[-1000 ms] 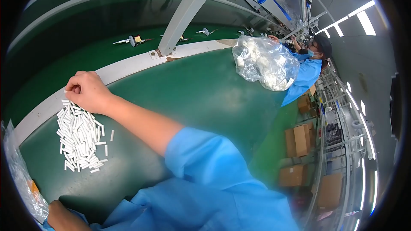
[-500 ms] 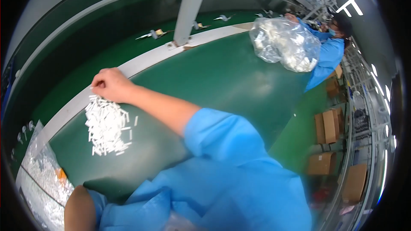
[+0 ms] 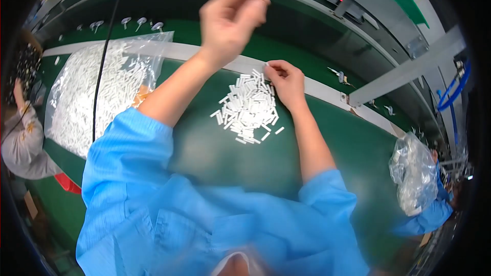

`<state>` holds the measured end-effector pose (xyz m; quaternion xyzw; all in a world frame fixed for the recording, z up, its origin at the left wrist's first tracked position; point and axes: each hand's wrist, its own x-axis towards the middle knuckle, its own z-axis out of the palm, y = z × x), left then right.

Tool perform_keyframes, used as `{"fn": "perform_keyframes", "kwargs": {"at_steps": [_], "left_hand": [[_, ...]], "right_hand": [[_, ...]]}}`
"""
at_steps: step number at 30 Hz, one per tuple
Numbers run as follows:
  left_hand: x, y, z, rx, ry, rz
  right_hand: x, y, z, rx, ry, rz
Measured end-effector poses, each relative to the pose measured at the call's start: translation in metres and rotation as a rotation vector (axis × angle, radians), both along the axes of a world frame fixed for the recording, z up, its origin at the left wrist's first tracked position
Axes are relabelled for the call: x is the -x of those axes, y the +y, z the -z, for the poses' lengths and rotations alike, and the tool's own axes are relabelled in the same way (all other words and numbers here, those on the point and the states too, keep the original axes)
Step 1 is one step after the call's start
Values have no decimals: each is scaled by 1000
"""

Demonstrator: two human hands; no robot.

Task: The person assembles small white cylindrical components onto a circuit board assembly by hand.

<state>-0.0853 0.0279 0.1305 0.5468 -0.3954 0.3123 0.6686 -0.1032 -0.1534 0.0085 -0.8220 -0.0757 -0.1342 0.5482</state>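
Near the top centre I see the left hand (image 3: 234, 20), blurred; whether it grips anything I can't tell. Just right of centre, the right hand (image 3: 286, 83) pinches a tube (image 3: 266, 65) beside the white pile (image 3: 249, 106), mid-frame on the green table (image 3: 245, 166).

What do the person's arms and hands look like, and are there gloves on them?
The bare left hand and bare right hand wear no gloves, and no watch or bracelet shows. The wrinkled bright-blue cloth left sleeve and the matching right sleeve end well short of them.
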Motion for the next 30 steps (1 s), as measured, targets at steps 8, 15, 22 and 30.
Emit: {"fn": "perform_keyframes", "kwargs": {"at_steps": [8, 15, 22, 30], "left_hand": [[-124, 94, 82, -969, 367, -1135], [-158, 183, 71, -1385, 932, -1279], [-173, 189, 65, -947, 1085, -682], [-83, -15, 68, -122, 1103, 369]], "right_hand": [[0, 9, -13, -5, 89, 14], [2, 4, -11, 45, 62, 29], [4, 11, -17, -157, 95, 41], [0, 6, -14, -347, 166, 27]]}}
